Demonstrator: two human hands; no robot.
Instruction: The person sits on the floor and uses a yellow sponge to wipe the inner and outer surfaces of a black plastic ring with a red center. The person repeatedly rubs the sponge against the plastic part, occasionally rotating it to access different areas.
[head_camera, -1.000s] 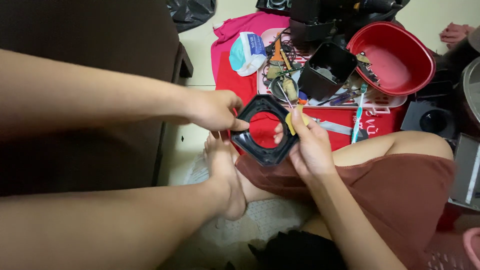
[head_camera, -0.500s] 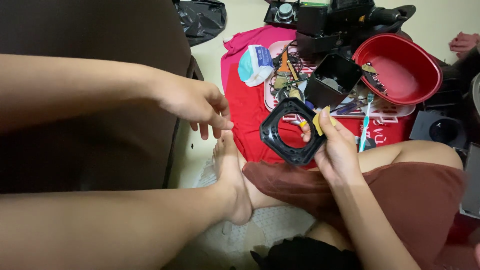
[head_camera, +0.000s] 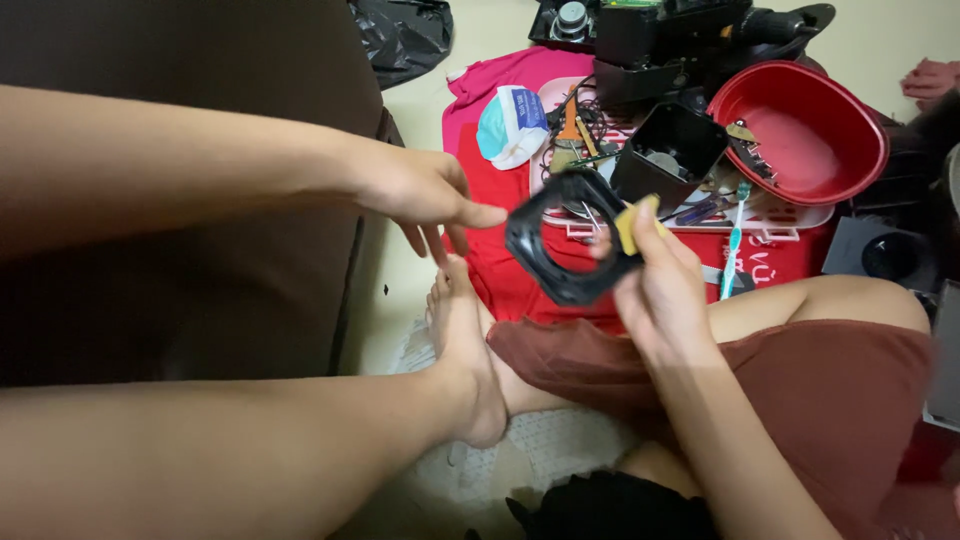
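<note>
Centre frame: rigid, light (likely) black plastic ring frame pinched at rim by right hand; left hand spread, empty.

I see a pale floor carrying a red cloth, a black bag and a red bowl.

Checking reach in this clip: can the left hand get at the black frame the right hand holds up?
Probably yes: the left hand hangs open just beside the black frame, with nothing between them; the right hand grips only its far side.
</note>
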